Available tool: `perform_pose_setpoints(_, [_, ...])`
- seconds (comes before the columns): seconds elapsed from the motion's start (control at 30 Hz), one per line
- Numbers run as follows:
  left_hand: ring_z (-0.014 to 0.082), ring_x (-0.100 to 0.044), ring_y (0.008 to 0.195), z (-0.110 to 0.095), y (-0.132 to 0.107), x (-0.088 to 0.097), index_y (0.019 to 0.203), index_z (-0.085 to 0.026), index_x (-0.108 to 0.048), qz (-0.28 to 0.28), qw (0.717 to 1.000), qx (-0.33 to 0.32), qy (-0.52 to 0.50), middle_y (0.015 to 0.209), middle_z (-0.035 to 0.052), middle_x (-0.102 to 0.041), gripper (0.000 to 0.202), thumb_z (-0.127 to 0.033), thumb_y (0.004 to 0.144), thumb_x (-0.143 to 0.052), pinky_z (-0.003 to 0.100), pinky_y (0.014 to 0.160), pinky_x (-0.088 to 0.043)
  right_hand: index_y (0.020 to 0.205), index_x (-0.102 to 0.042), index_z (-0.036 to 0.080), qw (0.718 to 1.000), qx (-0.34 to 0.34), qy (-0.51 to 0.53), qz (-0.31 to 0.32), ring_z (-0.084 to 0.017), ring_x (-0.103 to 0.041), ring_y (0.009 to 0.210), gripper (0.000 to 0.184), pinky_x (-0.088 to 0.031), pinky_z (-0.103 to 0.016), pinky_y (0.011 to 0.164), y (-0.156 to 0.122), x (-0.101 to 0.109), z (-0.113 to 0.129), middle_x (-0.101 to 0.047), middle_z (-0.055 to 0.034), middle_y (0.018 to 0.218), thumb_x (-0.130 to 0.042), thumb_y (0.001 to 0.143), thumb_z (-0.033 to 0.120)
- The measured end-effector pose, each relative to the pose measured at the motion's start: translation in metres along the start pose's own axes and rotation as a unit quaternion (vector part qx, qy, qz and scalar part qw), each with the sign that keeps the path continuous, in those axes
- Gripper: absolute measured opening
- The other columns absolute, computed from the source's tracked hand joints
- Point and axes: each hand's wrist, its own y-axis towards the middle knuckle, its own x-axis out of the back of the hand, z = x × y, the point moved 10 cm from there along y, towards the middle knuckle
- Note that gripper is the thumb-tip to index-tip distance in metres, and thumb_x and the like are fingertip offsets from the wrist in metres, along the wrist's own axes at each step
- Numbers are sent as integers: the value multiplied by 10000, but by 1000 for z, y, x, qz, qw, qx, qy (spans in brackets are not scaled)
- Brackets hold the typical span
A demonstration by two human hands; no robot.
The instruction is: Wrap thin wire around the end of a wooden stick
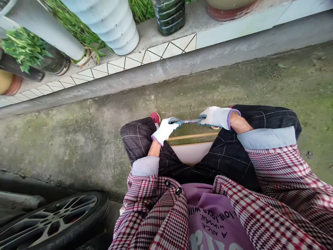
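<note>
Both my hands wear white work gloves with bluish palms and purple cuffs. Between them, above the ground in front of my lap, runs a slim grey metal rod-like tool point(193, 121), with a thicker, ridged part close to the left glove. My left hand point(166, 128) is closed around one end of it. Around the other end, my right hand point(215, 116) is closed too. The gloves hide both ends, so its exact kind cannot be made out. Beneath it is a white seat or board point(192, 152) between my legs, with a narrow wooden strip point(191, 136) just beyond.
Ahead runs a low tiled ledge point(156, 52) bearing a ridged white pot point(114, 26), a dark ribbed plastic container point(169, 17), a leafy plant point(24, 48) and other pots. A car wheel point(56, 218) is at lower left. Mossy concrete point(96, 139) surrounds me.
</note>
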Motion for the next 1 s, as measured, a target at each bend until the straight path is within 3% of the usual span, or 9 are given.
perform_pose_setpoints(0.1, [122,-608,692,1,-1,-5,786,-137,-747,5,997,26,-74,833,43,-754,194,-210,611,-706,251,628,-479,818,-706,172,998,-26,32,-55,-136,-520,578,212,-356,-287,555,-4,18,-2,-617,-23,661,-645,868,368])
perform_pose_setpoints(0.17, [122,-623,688,1,-1,-8,817,-133,-734,13,994,34,-107,859,52,-755,234,-205,598,-692,253,614,-500,866,-715,170,990,-36,119,-61,-128,-531,585,215,-380,-269,554,-12,23,1,-639,-21,687,-636,883,369])
perform_pose_setpoints(0.3, [120,-628,630,0,-3,-3,795,-155,-649,3,988,27,-149,715,0,-679,225,-218,591,-720,265,589,-531,950,-720,174,939,-21,342,-7,-99,-460,472,300,-359,-246,433,-25,11,16,-609,-6,661,-677,882,462])
perform_pose_setpoints(0.4, [131,-639,618,-2,-4,-5,824,-170,-606,33,981,20,-188,669,-27,-641,307,-240,575,-771,270,564,-536,987,-741,182,908,5,417,38,-78,-426,398,408,-322,-223,354,-25,-1,25,-592,9,614,-737,833,559])
perform_pose_setpoints(0.53, [145,-648,620,0,-4,-8,949,-159,-632,58,974,22,-217,650,-29,-636,438,-262,552,-785,261,531,-513,1027,-762,151,889,43,448,87,-64,-444,368,504,-328,-197,326,-24,-8,33,-576,30,572,-752,812,607])
perform_pose_setpoints(0.7, [142,-630,592,0,-4,-6,1000,-153,-647,39,977,23,-209,635,-32,-638,494,-264,538,-785,262,520,-495,1027,-760,130,893,46,436,99,-67,-456,357,505,-341,-199,317,-23,-10,35,-595,27,570,-720,847,600])
perform_pose_setpoints(0.83, [139,-625,606,-8,-9,-12,1101,-165,-635,68,972,12,-226,656,-36,-652,555,-276,580,-791,268,546,-509,1060,-759,142,884,55,451,113,-71,-456,356,514,-335,-203,314,-24,-11,37,-610,21,581,-709,852,610])
perform_pose_setpoints(1.0, [139,-629,618,-1,-6,-8,1045,-156,-641,53,974,18,-219,664,-28,-642,507,-302,586,-801,277,560,-515,958,-755,155,904,41,415,92,-91,-481,375,443,-379,-227,331,-23,-10,34,-645,-7,612,-708,852,582])
